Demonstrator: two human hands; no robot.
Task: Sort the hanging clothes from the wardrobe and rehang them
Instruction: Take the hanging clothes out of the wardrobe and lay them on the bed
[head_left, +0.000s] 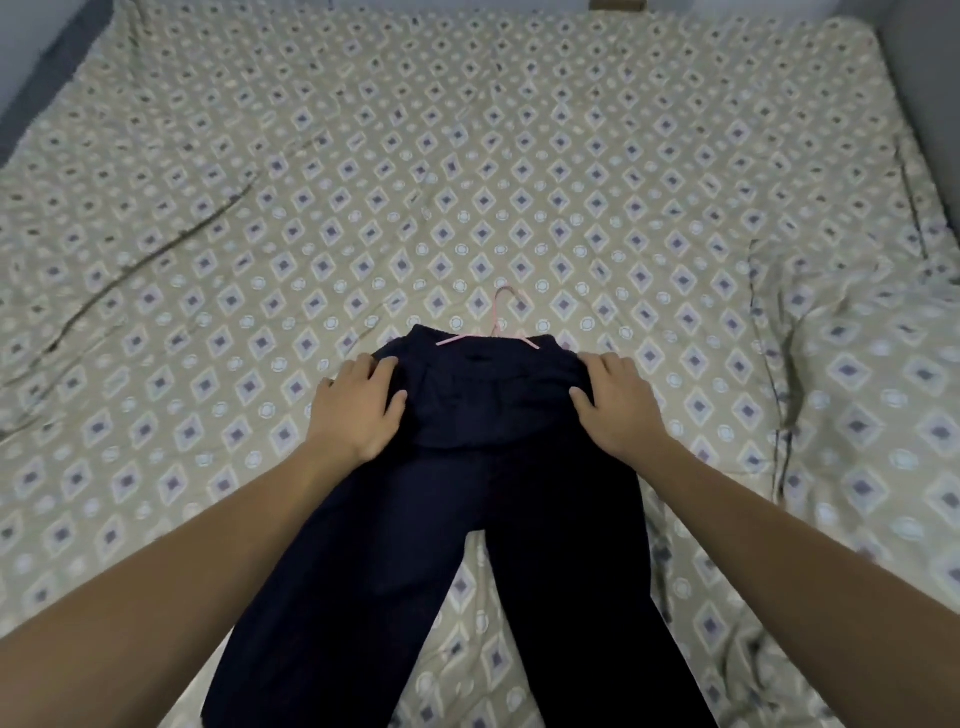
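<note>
My left hand (358, 410) and right hand (615, 402) press flat, fingers straight, on the dark navy trousers (483, 493). I should smooth the waistband evenly over the thin pink hanger (493, 330).

- The head view looks forward and down, from close above the bed (519, 156).
- Both forearms enter from 6 o'clock, reaching toward 12 o'clock.

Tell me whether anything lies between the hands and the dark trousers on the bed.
Nothing visible does. The left hand and the right hand already rest flat on the dark trousers at either side of the waist, just below the pink hanger, on the patterned bedsheet.
</note>
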